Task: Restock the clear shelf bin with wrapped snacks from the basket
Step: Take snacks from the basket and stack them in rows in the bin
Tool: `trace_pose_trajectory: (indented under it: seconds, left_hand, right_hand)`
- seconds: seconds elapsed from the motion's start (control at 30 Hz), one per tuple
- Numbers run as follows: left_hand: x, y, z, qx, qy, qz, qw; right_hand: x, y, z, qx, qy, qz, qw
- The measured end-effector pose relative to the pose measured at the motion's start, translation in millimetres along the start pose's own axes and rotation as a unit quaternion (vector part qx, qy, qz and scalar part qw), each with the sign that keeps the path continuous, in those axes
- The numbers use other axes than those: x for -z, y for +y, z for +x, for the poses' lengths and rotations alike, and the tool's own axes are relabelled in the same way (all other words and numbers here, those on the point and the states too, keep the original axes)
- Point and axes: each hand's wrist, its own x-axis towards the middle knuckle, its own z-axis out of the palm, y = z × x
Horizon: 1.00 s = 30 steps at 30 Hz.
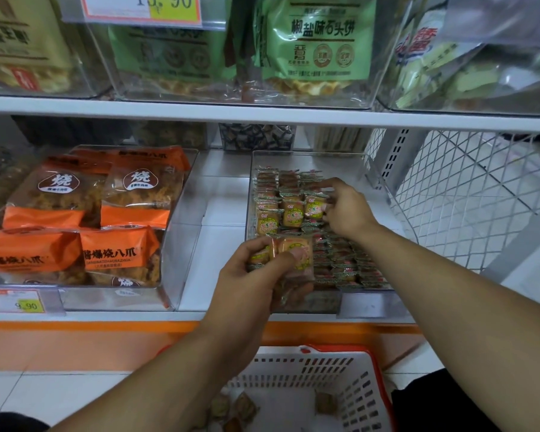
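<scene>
Both bare forearms reached forward and up. The left hand was curled, thumb on top, gripping a small stack of wrapped snacks. The right hand, farther forward and to its right, pinched with bent fingertips at one packet.

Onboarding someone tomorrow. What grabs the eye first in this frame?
The two hands at the centre: the left hand grips a bunch of wrapped snacks at the clear shelf bin's front, while the right hand pinches a packet in its rows. Bright orange snack bags fill the left bin; a nearly empty basket sits below.
</scene>
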Motion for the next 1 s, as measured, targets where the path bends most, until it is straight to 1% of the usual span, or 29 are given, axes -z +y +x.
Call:
trace_pose_trajectory:
  seconds: [0.2, 0.3, 0.37, 0.5, 0.57, 0.7, 0.8, 0.93, 1.0]
  left_hand:
    - [2, 2, -2, 0.001, 0.004, -0.007, 1.000]
    - [4, 2, -2, 0.001, 0.003, -0.013, 1.000]
    - [4, 2, -3, 0.004, -0.001, -0.011, 1.000]
    - [4, 2, -3, 0.005, -0.003, -0.012, 1.000]
    - [3, 2, -3, 0.006, -0.002, -0.014, 1.000]
    - [3, 2, -3, 0.008, 0.000, -0.009, 1.000]
    - [3, 2, -3, 0.009, 0.001, -0.012, 1.000]
    - [5, 3, -4, 0.008, 0.004, -0.015, 1.000]
    - [5, 3, -4, 0.012, 0.006, -0.023, 1.000]
  right_hand:
    - [3, 2, 0, 0.004, 0.045, 0.021, 0.999]
    - [6, 1, 3, 0.020, 0.042, 0.010, 0.999]
    - [6, 2, 3, 0.011, 0.039, 0.027, 0.999]
    - [7, 2, 5, 0.004, 0.073, 0.055, 0.996]
    - [3, 1, 4, 0.005, 0.066, 0.066, 0.996]
    - [-6, 3, -1, 0.004, 0.021, 0.031, 0.999]
    - [-3, 1, 0, 0.011, 0.037, 0.013, 0.999]
    - [3, 1, 2, 0.027, 0.050, -0.044, 0.997]
    - [5, -2, -1, 0.049, 0.065, -0.058, 0.995]
